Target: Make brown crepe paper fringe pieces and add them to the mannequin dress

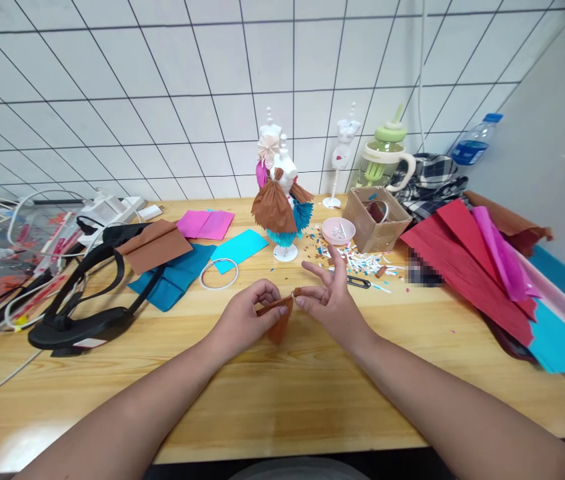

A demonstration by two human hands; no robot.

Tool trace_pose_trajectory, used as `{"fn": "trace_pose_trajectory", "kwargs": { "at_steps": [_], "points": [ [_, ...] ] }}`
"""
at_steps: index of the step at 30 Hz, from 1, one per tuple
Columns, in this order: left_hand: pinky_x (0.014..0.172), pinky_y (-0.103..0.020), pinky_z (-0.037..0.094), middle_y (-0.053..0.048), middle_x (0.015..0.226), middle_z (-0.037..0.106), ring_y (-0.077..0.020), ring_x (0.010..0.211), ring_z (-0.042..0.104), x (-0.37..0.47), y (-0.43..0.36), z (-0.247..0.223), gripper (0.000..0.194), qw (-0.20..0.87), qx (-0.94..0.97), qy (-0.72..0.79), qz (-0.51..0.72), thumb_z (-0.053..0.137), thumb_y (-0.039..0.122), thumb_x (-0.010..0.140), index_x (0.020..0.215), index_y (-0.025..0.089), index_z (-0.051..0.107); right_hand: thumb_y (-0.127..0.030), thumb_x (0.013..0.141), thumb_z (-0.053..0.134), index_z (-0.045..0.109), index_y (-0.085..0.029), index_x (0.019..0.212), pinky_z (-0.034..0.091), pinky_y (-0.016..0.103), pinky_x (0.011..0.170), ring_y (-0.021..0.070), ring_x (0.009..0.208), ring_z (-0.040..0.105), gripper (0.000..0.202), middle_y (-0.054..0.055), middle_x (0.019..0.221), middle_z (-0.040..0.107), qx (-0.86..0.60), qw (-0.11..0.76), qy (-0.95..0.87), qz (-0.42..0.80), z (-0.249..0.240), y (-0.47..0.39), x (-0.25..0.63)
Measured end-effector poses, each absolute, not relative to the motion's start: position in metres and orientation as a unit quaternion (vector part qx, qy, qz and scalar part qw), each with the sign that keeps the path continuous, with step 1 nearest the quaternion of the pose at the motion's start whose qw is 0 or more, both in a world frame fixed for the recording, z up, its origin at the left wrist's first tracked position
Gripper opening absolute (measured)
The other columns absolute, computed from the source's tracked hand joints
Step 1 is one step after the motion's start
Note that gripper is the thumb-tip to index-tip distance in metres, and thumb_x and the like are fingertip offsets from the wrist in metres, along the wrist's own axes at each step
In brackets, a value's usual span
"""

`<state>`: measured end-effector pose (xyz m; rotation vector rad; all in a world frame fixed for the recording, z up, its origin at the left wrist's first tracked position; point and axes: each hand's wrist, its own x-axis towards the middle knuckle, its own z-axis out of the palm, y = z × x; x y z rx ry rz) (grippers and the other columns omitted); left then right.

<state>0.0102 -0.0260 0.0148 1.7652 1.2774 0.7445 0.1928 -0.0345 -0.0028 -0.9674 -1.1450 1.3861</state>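
My left hand [259,313] is closed around a piece of brown crepe paper [279,328], its folded part between thumb and fingers and a loose end hanging below. My right hand [329,293] pinches the gathered tip of the same paper between thumb and index finger, with its other fingers raised and spread. A tiny pale bit shows at the pinched tip, too small to name. Beyond my hands stands a white mini dress form [285,170] wearing a brown paper skirt [275,207] over a teal one. A black-handled cutter [359,282] lies just past my right hand.
Paper scraps [365,261] surround a pink dish [339,231] and a cardboard box [378,217]. A bare dress form [343,153] and a lidded cup [385,157] stand behind. Coloured paper [467,267] is piled right; a black head strap [87,327] and a white ring [219,274] lie left.
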Motion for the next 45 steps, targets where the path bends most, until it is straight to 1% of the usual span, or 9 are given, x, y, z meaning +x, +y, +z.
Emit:
{"fn": "trace_pose_trajectory", "kwargs": {
  "at_steps": [5,13,19,22,24,26,29,35,45],
  "points": [
    [0.083,-0.030,0.049,-0.004,0.098,0.069,-0.0184,0.092,0.064,0.012,-0.032,0.014,0.026,0.487,0.694,0.450,0.280,0.062,0.033,0.080,0.102,0.020,0.059,-0.028,0.073,0.074,-0.008,-0.046,0.146,0.056,0.042,0.080,0.0142,0.075,0.066,0.111,0.011,0.140,0.042,-0.416,0.497,-0.508,0.566,0.002,-0.036,0.196],
    [0.072,-0.027,0.049,-0.001,0.080,0.070,-0.0169,0.076,0.063,0.014,-0.032,0.017,0.013,0.440,0.710,0.493,0.243,0.060,0.030,0.079,0.080,0.019,0.066,-0.024,0.076,0.068,-0.007,-0.040,0.147,0.055,0.039,0.086,0.0148,0.085,0.065,0.104,0.013,0.140,0.042,-0.396,0.487,-0.565,0.536,0.000,-0.039,0.195],
    [0.072,-0.027,0.048,-0.001,0.080,0.070,-0.0159,0.075,0.063,0.013,-0.033,0.016,0.011,0.463,0.728,0.460,0.210,0.061,0.028,0.078,0.080,0.019,0.068,-0.024,0.077,0.066,-0.013,-0.042,0.146,0.058,0.036,0.073,0.0126,0.072,0.065,0.106,0.014,0.142,0.041,-0.414,0.450,-0.577,0.542,0.003,-0.036,0.198],
    [0.069,-0.026,0.048,-0.001,0.077,0.069,-0.0152,0.073,0.061,0.013,-0.032,0.015,0.013,0.492,0.704,0.465,0.213,0.061,0.029,0.077,0.077,0.017,0.066,-0.024,0.076,0.068,0.016,-0.038,0.145,0.056,0.037,0.080,0.0155,0.087,0.064,0.088,0.013,0.145,0.036,-0.421,0.456,-0.601,0.504,0.004,-0.036,0.201],
    [0.064,-0.025,0.046,-0.001,0.073,0.067,-0.0146,0.068,0.059,0.012,-0.030,0.013,0.016,0.504,0.678,0.487,0.223,0.062,0.031,0.076,0.078,0.016,0.064,-0.028,0.077,0.068,0.049,-0.030,0.125,0.051,0.041,0.091,0.0209,0.110,0.057,0.052,0.010,0.150,0.028,-0.438,0.472,-0.635,0.427,0.004,-0.036,0.203],
    [0.061,-0.024,0.044,-0.001,0.071,0.065,-0.0137,0.065,0.057,0.011,-0.028,0.012,0.019,0.502,0.663,0.502,0.236,0.062,0.034,0.076,0.079,0.016,0.064,-0.029,0.080,0.066,0.062,-0.024,0.097,0.045,0.044,0.099,0.0248,0.123,0.048,0.019,0.008,0.150,0.027,-0.447,0.467,-0.677,0.351,0.004,-0.037,0.204],
    [0.059,-0.024,0.042,0.000,0.071,0.064,-0.0133,0.064,0.057,0.009,-0.027,0.009,0.021,0.489,0.663,0.508,0.251,0.063,0.036,0.076,0.081,0.016,0.063,-0.025,0.082,0.063,0.065,-0.022,0.083,0.042,0.047,0.101,0.0256,0.122,0.048,0.004,0.007,0.145,0.037,-0.435,0.431,-0.744,0.268,0.004,-0.038,0.204],
    [0.063,-0.026,0.046,-0.002,0.076,0.068,-0.0155,0.069,0.060,0.010,-0.029,0.011,0.022,0.499,0.660,0.499,0.258,0.064,0.038,0.076,0.081,0.017,0.064,-0.018,0.082,0.058,0.065,-0.022,0.086,0.036,0.050,0.104,0.0279,0.130,0.039,0.010,0.009,0.148,0.036,-0.409,0.387,-0.818,0.117,0.005,-0.041,0.202],
    [0.062,-0.025,0.046,-0.002,0.075,0.068,-0.0154,0.068,0.060,0.012,-0.029,0.015,0.021,0.470,0.681,0.505,0.246,0.061,0.038,0.077,0.080,0.017,0.065,-0.019,0.083,0.056,0.066,-0.022,0.088,0.036,0.050,0.103,0.0284,0.129,0.041,0.012,0.008,0.148,0.038,-0.401,0.356,-0.840,0.084,0.003,-0.039,0.203]
  ]
}}
